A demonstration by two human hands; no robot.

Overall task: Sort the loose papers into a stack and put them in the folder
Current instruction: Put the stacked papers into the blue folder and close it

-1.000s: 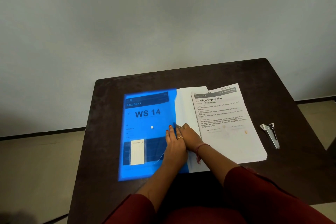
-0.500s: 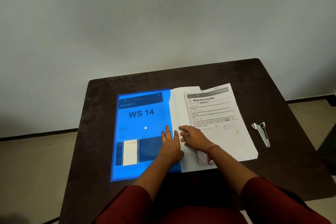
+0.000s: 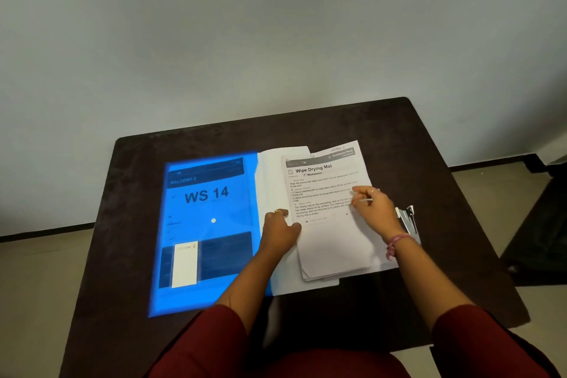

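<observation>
Two hands are at work on the papers (image 3: 333, 236), which lie as a loose, slightly fanned stack right of centre in the frame, on the white inner flap of the open folder (image 3: 208, 224). The folder's blue half is spread flat at centre left. The left hand (image 3: 280, 232) is laid at the stack's left edge with its fingers curled down onto the flap; whether a sheet is pinched cannot be told. The right hand (image 3: 372, 209) is closed around the stack's right edge, fingers curled over the top sheet.

The step in hand is judged to be squaring the stack. It would best be done by pressing the two side edges toward each other, then tapping the near edge, where the lower corners are splayed, until no sheet sticks out. The tilted top sheet should be turned to match the flap before the blue cover is folded over.

Room is limited on the right: a stapler (image 3: 408, 219) lies just beside the right wrist, partly hidden. The table (image 3: 306, 126) edge is close at the bottom of the frame; more bare surface is open toward the top.
</observation>
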